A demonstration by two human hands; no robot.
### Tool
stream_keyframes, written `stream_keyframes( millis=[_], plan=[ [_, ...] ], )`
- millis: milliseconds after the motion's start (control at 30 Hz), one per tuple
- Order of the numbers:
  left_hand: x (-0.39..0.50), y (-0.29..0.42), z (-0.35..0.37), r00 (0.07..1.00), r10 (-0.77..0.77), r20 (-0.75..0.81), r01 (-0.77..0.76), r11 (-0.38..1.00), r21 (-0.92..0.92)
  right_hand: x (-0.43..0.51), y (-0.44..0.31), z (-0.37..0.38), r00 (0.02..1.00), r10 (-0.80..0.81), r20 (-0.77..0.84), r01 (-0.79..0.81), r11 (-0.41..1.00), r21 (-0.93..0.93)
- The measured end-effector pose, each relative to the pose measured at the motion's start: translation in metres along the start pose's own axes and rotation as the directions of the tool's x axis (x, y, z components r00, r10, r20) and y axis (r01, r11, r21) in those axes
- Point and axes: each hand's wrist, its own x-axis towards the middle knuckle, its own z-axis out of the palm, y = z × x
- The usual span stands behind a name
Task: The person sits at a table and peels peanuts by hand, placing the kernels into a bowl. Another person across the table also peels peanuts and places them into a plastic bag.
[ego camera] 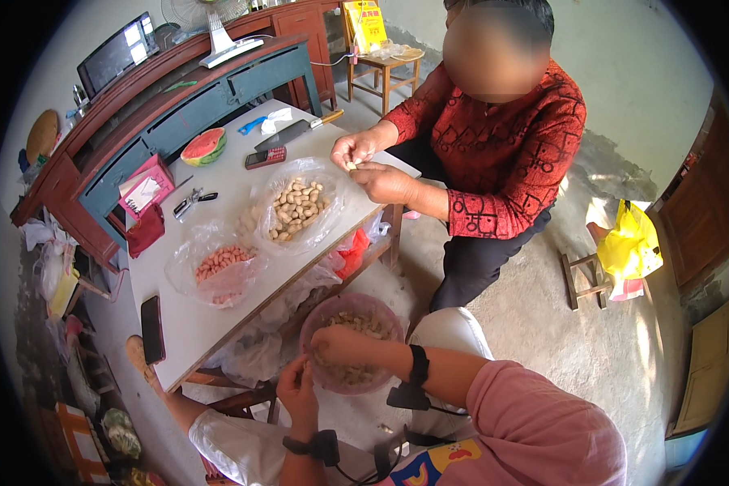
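Note:
My right hand (337, 345) is over a pink plastic basin (395, 328) of peanut shells (364, 373), its fingers curled. Just left of it, at the basin's edge, my left hand (299, 386) has thumb and fingertips pinched together. Whatever either hand may hold is too small or hidden to tell. On the white table (219, 340) above lie a clear plastic bag of unshelled peanuts (296, 206) and a clear plastic bag of shelled pink peanuts (222, 262). Across from me, a person in a red patterned top (510, 146) holds a small pale piece, probably a peanut, in both hands (364, 164).
On the table are a smartphone (152, 329) at the near corner, a cut watermelon (204, 146), a cleaver (291, 135), a keypad phone (265, 158), nail clippers (187, 203) and a pink box (146, 187). Plastic bags (249, 358) lie beneath. A wooden stool (586, 279) stands right.

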Motion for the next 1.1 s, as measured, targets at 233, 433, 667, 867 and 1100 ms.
stream_keyframes(
  millis=[233,433,667,867,1100],
  plan=[
    [0.001,0.027,0.001,0.912,0.376,0.164,-0.406,0.767,0.497,0.005,0.010,0.031,0.886,0.235,0.401,-0.429,0.745,0.510],
    [0.000,0.030,-0.008,0.922,0.331,0.203,-0.388,0.766,0.513,0.002,-0.002,0.031,0.857,0.290,0.426,-0.507,0.616,0.603],
    [0.003,0.011,-0.018,1.000,-0.006,0.000,0.005,0.965,0.263,-0.004,-0.015,0.022,0.921,0.292,0.257,-0.382,0.805,0.455],
    [0.001,0.008,-0.015,0.994,0.092,0.064,-0.109,0.928,0.357,-0.001,-0.014,0.025,0.972,0.170,0.164,-0.184,0.981,0.070],
    [0.002,0.008,-0.025,0.957,-0.245,0.152,0.265,0.956,-0.125,-0.002,-0.018,0.023,0.980,0.098,0.171,-0.109,0.992,0.057]
  ],
)
